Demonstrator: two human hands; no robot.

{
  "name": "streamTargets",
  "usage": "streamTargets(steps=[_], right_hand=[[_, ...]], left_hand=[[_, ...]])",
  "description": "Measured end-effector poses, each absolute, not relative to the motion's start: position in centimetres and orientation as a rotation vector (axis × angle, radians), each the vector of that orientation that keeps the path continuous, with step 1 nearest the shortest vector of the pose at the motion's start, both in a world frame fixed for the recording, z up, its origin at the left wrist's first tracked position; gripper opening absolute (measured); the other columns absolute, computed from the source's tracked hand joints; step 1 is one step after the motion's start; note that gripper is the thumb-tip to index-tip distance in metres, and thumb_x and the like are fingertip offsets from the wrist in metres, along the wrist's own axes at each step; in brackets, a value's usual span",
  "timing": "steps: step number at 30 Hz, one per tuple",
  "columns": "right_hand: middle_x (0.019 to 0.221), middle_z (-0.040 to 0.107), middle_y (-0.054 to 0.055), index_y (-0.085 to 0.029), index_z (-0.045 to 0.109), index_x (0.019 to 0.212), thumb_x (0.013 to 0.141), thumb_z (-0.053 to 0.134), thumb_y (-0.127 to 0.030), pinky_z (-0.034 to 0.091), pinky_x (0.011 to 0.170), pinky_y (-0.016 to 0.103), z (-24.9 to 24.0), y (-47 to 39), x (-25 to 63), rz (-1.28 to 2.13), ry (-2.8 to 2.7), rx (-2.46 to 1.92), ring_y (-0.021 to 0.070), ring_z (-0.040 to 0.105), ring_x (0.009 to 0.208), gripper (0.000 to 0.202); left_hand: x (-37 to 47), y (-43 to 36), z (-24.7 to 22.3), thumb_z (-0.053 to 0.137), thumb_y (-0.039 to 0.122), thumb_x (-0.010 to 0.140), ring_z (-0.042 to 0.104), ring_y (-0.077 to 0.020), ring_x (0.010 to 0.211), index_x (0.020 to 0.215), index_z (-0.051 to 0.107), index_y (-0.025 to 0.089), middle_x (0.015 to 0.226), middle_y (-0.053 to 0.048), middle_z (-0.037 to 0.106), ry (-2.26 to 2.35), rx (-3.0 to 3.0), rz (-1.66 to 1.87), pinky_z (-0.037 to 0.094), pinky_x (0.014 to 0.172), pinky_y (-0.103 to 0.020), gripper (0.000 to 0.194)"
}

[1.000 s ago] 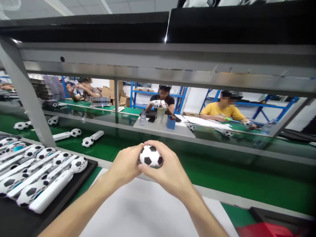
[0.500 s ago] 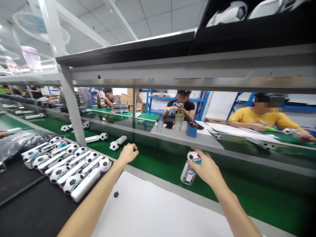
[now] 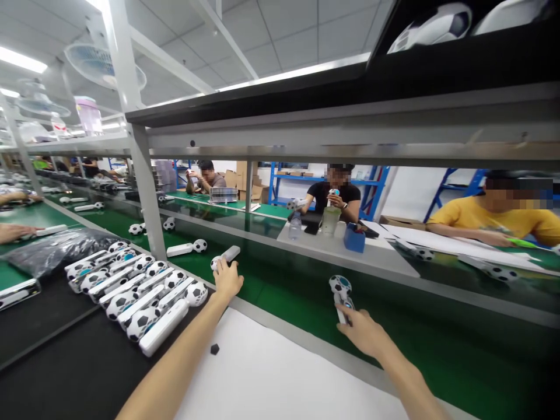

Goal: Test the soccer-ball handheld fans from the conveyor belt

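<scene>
One left hand [image 3: 227,282] curls over left ball stick [image 3: 231,253], right hand [image 3: 366,333] touches right ball stick [image 3: 340,284]; whether they grip, I cannot tell; gentle touch seems best

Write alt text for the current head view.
The left hand is at one football-headed device, the right hand at another, over a green surface. More devices lie on a black surface at left; people sit opposite.

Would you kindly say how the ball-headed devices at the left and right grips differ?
The left device has its ball end nearer the person, the right device its handle end. The right device shows teal on its ball; the left device's visible part shows none. Both have black-and-white balls.
</scene>
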State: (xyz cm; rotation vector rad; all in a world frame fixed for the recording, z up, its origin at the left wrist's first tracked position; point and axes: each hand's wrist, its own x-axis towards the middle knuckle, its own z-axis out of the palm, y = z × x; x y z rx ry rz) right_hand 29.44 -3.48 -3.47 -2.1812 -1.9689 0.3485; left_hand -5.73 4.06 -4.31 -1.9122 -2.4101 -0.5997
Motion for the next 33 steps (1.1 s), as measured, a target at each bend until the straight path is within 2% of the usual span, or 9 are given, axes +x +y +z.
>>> streamTargets(steps=[4, 7, 10, 17, 21, 25, 29, 33], right_hand=[[0.12, 0.06, 0.017, -0.024, 0.057, 0.138, 0.087, 0.057, -0.03, 0.052, 0.079, 0.043, -2.5, -3.4, 30.0, 0.412, -1.963, -2.206, 0.0311, 0.069, 0.093, 0.052], [0.131, 0.055, 0.018, -0.023, 0.058, 0.136, 0.087, 0.053, -0.033, 0.052, 0.08, 0.043, -0.7, -3.7, 30.3, 0.384, -1.912, -2.159, 0.0347, 0.067, 0.1, 0.051], [0.138, 0.053, 0.013, -0.026, 0.055, 0.137, 0.089, 0.047, -0.039, 0.052, 0.083, 0.04, 1.5, -4.5, 30.3, 0.386, -1.866, -2.063, 0.0331, 0.065, 0.107, 0.05], [0.125, 0.066, 0.007, -0.03, 0.055, 0.133, 0.091, 0.047, -0.046, 0.051, 0.081, 0.032, 5.2, -7.0, 29.2, 0.497, -1.783, -1.901, 0.026, 0.066, 0.107, 0.045], [0.11, 0.071, 0.007, -0.029, 0.056, 0.131, 0.09, 0.049, -0.047, 0.051, 0.077, 0.033, 6.1, -7.7, 28.7, 0.488, -1.71, -1.879, 0.026, 0.068, 0.098, 0.045], [0.107, 0.071, 0.006, -0.029, 0.058, 0.126, 0.089, 0.051, -0.045, 0.05, 0.081, 0.034, 6.6, -8.1, 28.4, 0.448, -1.683, -1.833, 0.0256, 0.067, 0.1, 0.041], [0.1, 0.071, 0.007, -0.026, 0.06, 0.124, 0.089, 0.05, -0.044, 0.05, 0.075, 0.034, 6.5, -8.3, 28.1, 0.419, -1.686, -1.78, 0.0259, 0.068, 0.093, 0.04], [0.109, 0.068, 0.01, -0.022, 0.062, 0.121, 0.089, 0.05, -0.042, 0.052, 0.077, 0.036, 5.8, -8.2, 27.0, 0.422, -1.765, -1.672, 0.0268, 0.066, 0.098, 0.039]], left_hand=[[-6.1, 4.4, -4.2, 0.062, 0.036, 0.09, 0.033, -0.035, 0.139, 0.135, 0.051, 0.02, 0.153, -0.011, 0.035, -2.401, -1.894, -0.595, 0.031, 0.11, -0.059, 0.049], [-6.4, 4.7, -4.0, 0.062, 0.037, 0.09, 0.027, -0.0367, 0.142, 0.14, 0.046, 0.021, 0.158, -0.011, 0.027, -2.408, -1.852, -0.591, 0.027, 0.112, -0.061, 0.055], [-6.7, 4.9, -4.1, 0.062, 0.038, 0.09, 0.027, -0.0373, 0.142, 0.142, 0.044, 0.022, 0.158, -0.011, 0.025, -2.451, -1.825, -0.566, 0.027, 0.112, -0.062, 0.057], [-7.0, 4.8, -4.1, 0.061, 0.039, 0.09, 0.044, -0.033, 0.129, 0.139, 0.046, 0.021, 0.147, -0.012, 0.04, -2.42, -1.945, -0.501, 0.038, 0.104, -0.056, 0.054], [-6.8, 4.8, -3.8, 0.062, 0.037, 0.09, 0.048, -0.0314, 0.125, 0.137, 0.048, 0.02, 0.144, -0.012, 0.043, -2.36, -2.048, -0.527, 0.043, 0.1, -0.054, 0.051], [-5.9, 4.2, -3.8, 0.062, 0.033, 0.091, 0.055, -0.0278, 0.115, 0.135, 0.049, 0.019, 0.138, -0.012, 0.049, -2.351, -2.175, -0.584, 0.051, 0.092, -0.048, 0.048], [-4.8, 2.8, -2.4, 0.063, 0.033, 0.09, 0.058, -0.0249, 0.107, 0.126, 0.055, 0.017, 0.128, -0.011, 0.055, -2.322, -2.31, -0.714, 0.051, 0.089, -0.046, 0.039], [-4.3, 1.0, 1.6, 0.059, 0.039, 0.091, 0.061, -0.0192, 0.089, 0.113, 0.059, 0.016, 0.107, -0.007, 0.062, -2.315, -2.425, -1.027, 0.052, 0.079, -0.038, 0.032]])
